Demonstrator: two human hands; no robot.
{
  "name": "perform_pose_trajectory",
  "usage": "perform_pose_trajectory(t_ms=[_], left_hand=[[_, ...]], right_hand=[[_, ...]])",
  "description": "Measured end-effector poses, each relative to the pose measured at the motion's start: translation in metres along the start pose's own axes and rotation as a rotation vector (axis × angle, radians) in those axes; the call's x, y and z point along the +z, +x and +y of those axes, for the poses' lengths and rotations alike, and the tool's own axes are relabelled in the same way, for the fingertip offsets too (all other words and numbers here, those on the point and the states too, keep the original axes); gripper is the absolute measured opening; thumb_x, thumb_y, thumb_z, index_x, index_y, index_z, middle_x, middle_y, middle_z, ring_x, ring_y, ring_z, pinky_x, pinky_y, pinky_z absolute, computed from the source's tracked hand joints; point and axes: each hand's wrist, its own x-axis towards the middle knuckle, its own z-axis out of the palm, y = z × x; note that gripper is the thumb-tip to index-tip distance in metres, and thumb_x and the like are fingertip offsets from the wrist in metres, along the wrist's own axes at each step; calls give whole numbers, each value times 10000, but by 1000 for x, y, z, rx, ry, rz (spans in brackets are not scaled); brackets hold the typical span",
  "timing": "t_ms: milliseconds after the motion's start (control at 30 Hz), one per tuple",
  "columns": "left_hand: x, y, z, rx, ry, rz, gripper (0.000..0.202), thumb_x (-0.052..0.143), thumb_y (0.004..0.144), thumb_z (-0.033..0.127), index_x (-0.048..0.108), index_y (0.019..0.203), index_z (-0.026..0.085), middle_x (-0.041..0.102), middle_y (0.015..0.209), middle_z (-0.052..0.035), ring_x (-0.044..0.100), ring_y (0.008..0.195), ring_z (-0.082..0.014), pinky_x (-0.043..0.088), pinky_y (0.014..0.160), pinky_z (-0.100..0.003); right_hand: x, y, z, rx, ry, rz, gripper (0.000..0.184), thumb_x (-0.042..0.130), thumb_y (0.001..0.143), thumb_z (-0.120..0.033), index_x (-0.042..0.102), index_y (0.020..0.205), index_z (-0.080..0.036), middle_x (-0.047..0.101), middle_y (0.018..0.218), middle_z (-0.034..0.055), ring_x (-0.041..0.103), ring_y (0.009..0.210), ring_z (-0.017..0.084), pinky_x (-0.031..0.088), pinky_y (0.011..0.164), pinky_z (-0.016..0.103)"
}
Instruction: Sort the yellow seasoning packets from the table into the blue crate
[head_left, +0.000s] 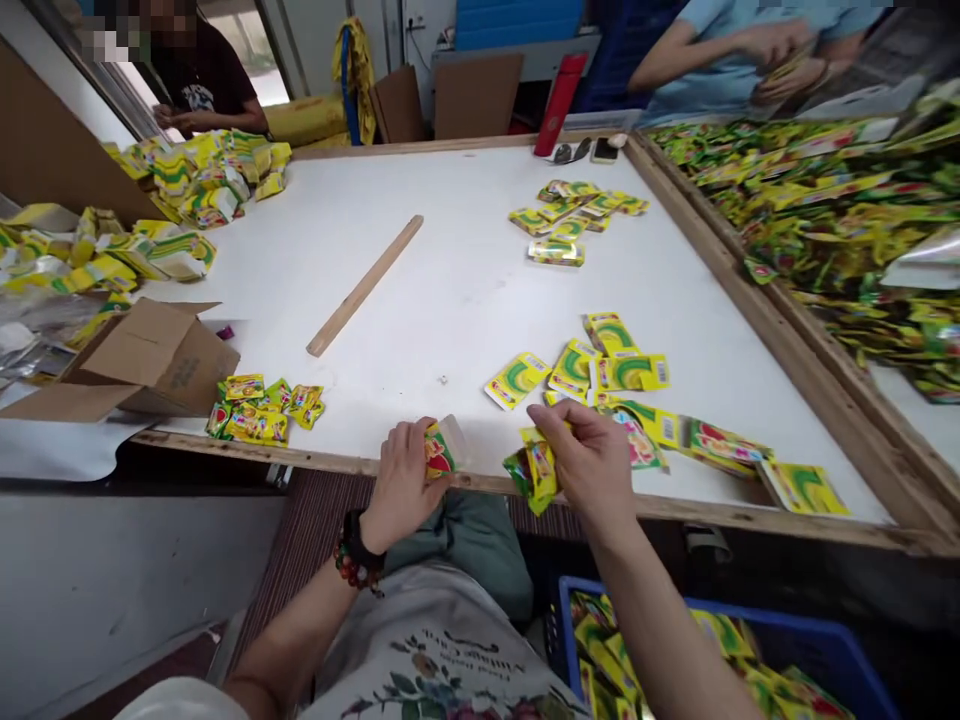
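My left hand [401, 482] is at the table's near edge, pinching a yellow and red foil sachet [439, 450] with a pale translucent flap standing up behind it. My right hand [586, 462] is a little to the right, gripping a small bunch of yellow-green sachets [534, 472] that hang from its fingers. Just beyond that hand, loose yellow sachets with green arcs [585, 375] lie scattered on the white tabletop [420, 330]. Their barcodes show on some. The fingers hide part of the bunch.
A wooden strip [364, 285] lies on the white table. A cardboard box [157, 358] sits at the left edge, and a blue crate of sachets [720, 640] stands below right. Co-workers' arms [720, 60] and a neighbouring sachet-covered table [825, 230] are beyond.
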Motion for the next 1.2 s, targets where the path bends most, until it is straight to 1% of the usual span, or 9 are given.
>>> perform_pose_trajectory(t_ms=[100, 267, 433, 533, 833, 933, 1033, 1133, 1200], left_hand=[[-3, -4, -3, 67, 57, -31, 527, 684, 796, 306, 456, 1261, 207, 571, 1098, -84, 546, 1042, -283, 461, 898, -460], [-4, -11, -2, 88, -7, 87, 555, 775, 707, 351, 510, 1177, 222, 628, 1033, -56, 622, 937, -251, 517, 798, -373], [0, -16, -5, 111, 6, 214, 523, 775, 690, 347, 527, 1134, 223, 654, 975, -43, 648, 855, -232, 529, 717, -332], [4, -17, -5, 115, 5, 236, 509, 770, 684, 305, 530, 1123, 218, 655, 949, -40, 645, 830, -226, 525, 691, -323], [25, -20, -7, 142, -59, 215, 520, 724, 682, 245, 515, 1154, 188, 646, 969, -59, 641, 847, -231, 530, 708, -337], [33, -20, -9, 144, -81, 244, 479, 699, 689, 237, 523, 1131, 179, 636, 923, -51, 637, 828, -232, 529, 687, -336], [38, -20, -11, 148, -101, 330, 432, 676, 725, 266, 524, 1120, 179, 639, 905, -50, 641, 818, -228, 530, 684, -333], [39, -19, -12, 146, -147, 426, 494, 685, 752, 285, 488, 1195, 190, 657, 997, -72, 656, 891, -225, 537, 750, -334], [41, -19, -13, 144, -173, 457, 505, 688, 759, 305, 483, 1207, 193, 665, 1020, -80, 663, 905, -224, 541, 763, -333]], right_hand=[[25, -13, -6, -102, 115, 247, 417, 666, 788, -516, 488, 576, -204, 420, 525, -65, 344, 486, 96, 309, 473, 229], [52, -26, 0, -341, -254, 408, 411, 604, 849, -519, 460, 606, -219, 406, 528, -62, 349, 479, 103, 295, 485, 243], [47, -32, 7, -543, -631, 300, 396, 520, 925, -475, 472, 614, -235, 488, 494, -24, 409, 431, 122, 287, 481, 273], [41, -29, 3, -653, -786, 92, 411, 448, 972, -435, 499, 621, -227, 533, 500, -1, 468, 456, 138, 298, 503, 275], [54, -33, -9, -630, -1363, -206, 210, 445, 975, -243, 628, 881, -198, 634, 728, 72, 573, 634, 208, 274, 525, 305], [60, -37, -10, -683, -1298, -242, 233, 470, 932, -150, 617, 1112, -164, 652, 870, 119, 587, 826, 273, 385, 669, 346], [60, -39, -7, -733, -939, -176, 378, 435, 942, -164, 499, 1315, -168, 654, 1019, 125, 578, 985, 275, 404, 872, 431], [57, -41, -2, -729, -526, 38, 309, 490, 929, -191, 566, 1226, -229, 686, 921, 65, 622, 946, 239, 427, 892, 424], [57, -44, 2, -755, -471, 124, 224, 539, 901, -167, 655, 1058, -278, 704, 802, 22, 649, 937, 243, 412, 909, 436]])
